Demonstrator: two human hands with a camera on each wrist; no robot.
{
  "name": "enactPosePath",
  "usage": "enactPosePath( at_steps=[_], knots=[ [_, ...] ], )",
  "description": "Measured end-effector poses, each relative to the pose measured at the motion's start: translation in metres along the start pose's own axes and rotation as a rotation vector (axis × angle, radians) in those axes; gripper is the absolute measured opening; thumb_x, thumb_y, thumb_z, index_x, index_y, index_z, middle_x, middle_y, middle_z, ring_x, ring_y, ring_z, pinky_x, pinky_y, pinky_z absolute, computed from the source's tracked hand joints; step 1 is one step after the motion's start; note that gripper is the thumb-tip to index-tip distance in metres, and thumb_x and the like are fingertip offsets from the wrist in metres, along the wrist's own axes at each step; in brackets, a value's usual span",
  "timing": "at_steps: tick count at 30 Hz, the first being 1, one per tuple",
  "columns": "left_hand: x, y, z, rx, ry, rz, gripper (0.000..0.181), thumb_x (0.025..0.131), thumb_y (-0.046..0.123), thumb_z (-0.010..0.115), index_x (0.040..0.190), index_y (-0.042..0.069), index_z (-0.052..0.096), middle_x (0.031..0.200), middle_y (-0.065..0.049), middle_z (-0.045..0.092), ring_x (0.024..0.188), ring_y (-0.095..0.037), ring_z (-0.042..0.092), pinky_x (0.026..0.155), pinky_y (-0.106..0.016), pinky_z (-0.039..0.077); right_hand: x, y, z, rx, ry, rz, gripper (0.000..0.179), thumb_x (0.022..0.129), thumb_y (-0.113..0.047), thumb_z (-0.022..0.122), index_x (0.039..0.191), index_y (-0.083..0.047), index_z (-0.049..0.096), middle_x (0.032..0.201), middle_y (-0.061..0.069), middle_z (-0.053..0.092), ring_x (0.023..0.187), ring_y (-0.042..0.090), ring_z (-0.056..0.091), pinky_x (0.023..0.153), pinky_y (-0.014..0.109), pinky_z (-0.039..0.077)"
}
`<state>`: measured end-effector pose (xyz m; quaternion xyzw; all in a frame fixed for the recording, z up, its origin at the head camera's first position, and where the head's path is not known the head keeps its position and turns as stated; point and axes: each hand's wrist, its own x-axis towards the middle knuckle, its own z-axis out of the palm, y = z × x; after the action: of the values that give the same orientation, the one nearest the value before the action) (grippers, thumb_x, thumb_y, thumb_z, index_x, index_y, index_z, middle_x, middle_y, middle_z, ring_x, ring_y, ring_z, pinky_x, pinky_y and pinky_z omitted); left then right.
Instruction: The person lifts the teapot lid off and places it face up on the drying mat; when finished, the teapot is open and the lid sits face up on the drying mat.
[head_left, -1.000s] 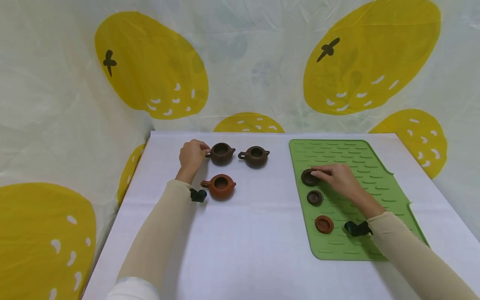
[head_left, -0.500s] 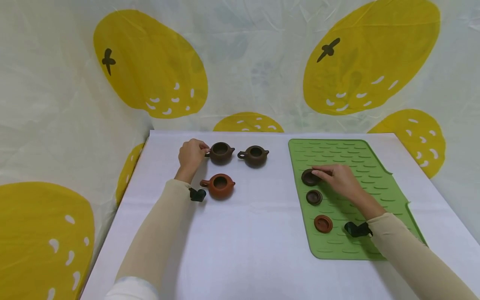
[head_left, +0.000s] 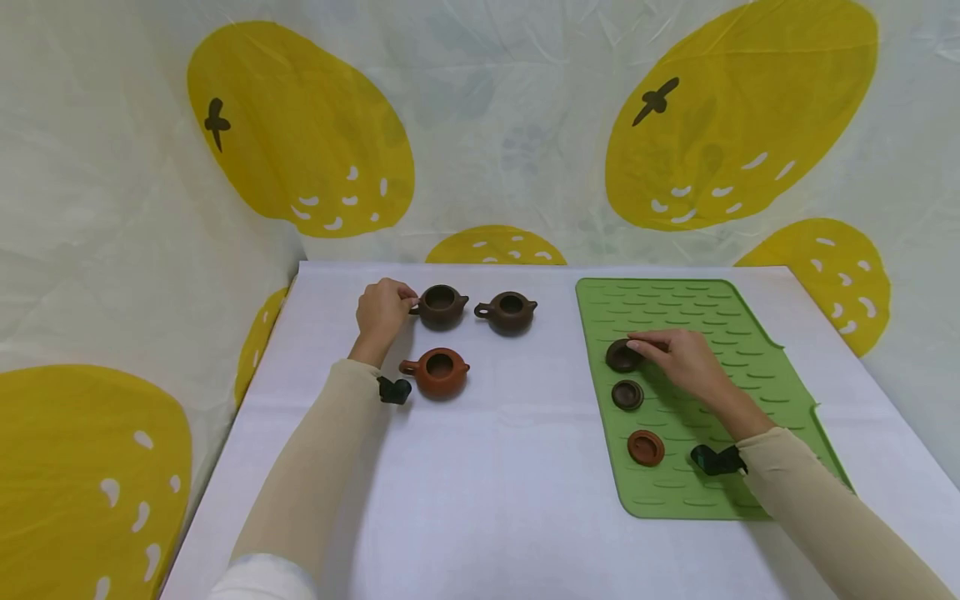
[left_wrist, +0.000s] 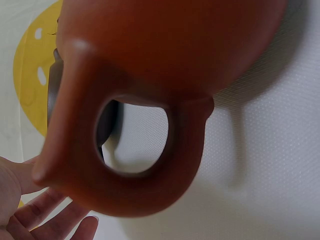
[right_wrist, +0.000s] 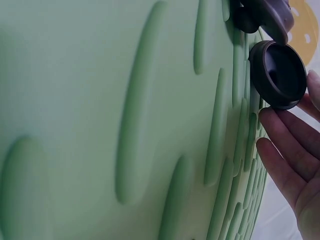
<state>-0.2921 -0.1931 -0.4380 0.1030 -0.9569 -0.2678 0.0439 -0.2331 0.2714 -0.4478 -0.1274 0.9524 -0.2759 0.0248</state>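
Note:
At the back left of the table, my left hand (head_left: 384,308) pinches the handle of a dark brown teapot (head_left: 442,315), which has no lid on. A reddish-brown teapot (head_left: 441,383) stands nearer; its handle fills the left wrist view and covers part of the dark one. Over on the green mat (head_left: 757,375), thumb and fingertips of my right hand (head_left: 678,358) pinch the edge of a dark teapot lid (head_left: 619,357). In the right wrist view this lid (right_wrist: 287,75) shows its hollow side, tipped beside the fingers.
A second dark teapot (head_left: 512,321), lidless, stands right of the first, spout to the right. A smaller dark lid (head_left: 627,395) and a reddish lid (head_left: 646,448) lie nearer me along the mat's left side. Fruit-print cloth (head_left: 510,150) hangs behind the table.
The dark lid under my right hand has shifted slightly to the right on the mat and looks more tilted. My left hand and the teapots stay put.

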Motion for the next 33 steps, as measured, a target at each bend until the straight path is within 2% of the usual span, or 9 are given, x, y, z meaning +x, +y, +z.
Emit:
enactPosePath(
  at_steps=[3,11,29,31,33],
  knots=[
    [-0.0005,0.0002,-0.0004,0.001,-0.006,0.001,0.013,0.095,0.022,0.072,0.101,0.015,0.082,0.100,-0.005,0.080,0.096,-0.030,0.071,0.080,-0.045,0.055,-0.0004,0.0005,-0.0007,-0.005,0.007,-0.003,0.039,0.103,-0.037,0.061,0.127,-0.008,0.072,0.103,0.019,0.078,0.042,0.006,0.023,0.043,0.026,0.031],
    [-0.0011,0.0005,-0.0009,-0.004,-0.012,0.000,0.012,0.095,0.021,0.072,0.100,0.015,0.082,0.100,-0.005,0.080,0.098,-0.030,0.071,0.080,-0.045,0.054,-0.0012,0.0025,-0.0013,-0.011,0.007,-0.005,0.039,0.102,-0.037,0.061,0.126,-0.009,0.073,0.111,0.021,0.077,0.044,0.005,0.020,0.045,0.027,0.030],
    [-0.0041,0.0032,-0.0005,0.003,-0.040,0.010,0.016,0.098,0.021,0.068,0.105,0.013,0.080,0.107,-0.007,0.080,0.100,-0.031,0.071,0.082,-0.045,0.055,-0.0046,0.0042,-0.0044,0.006,-0.001,0.022,0.044,0.102,-0.041,0.060,0.129,-0.008,0.071,0.109,0.021,0.077,0.043,0.006,0.022,0.045,0.027,0.032],
    [-0.0062,0.0012,-0.0006,0.016,-0.061,0.019,0.019,0.099,0.021,0.065,0.109,0.013,0.079,0.110,-0.008,0.079,0.101,-0.032,0.071,0.083,-0.045,0.055,-0.0049,0.0036,-0.0046,-0.001,0.001,0.018,0.044,0.102,-0.040,0.060,0.131,-0.008,0.070,0.114,0.022,0.076,0.043,0.011,0.027,0.046,0.029,0.033],
    [-0.0088,-0.0011,-0.0011,0.024,-0.092,0.032,0.024,0.101,0.022,0.062,0.117,0.013,0.076,0.115,-0.009,0.077,0.102,-0.032,0.070,0.084,-0.045,0.054,-0.0055,0.0025,-0.0049,-0.025,0.014,-0.003,0.044,0.102,-0.039,0.061,0.133,-0.007,0.068,0.120,0.024,0.074,0.049,0.020,0.049,0.050,0.032,0.042]
  ],
)
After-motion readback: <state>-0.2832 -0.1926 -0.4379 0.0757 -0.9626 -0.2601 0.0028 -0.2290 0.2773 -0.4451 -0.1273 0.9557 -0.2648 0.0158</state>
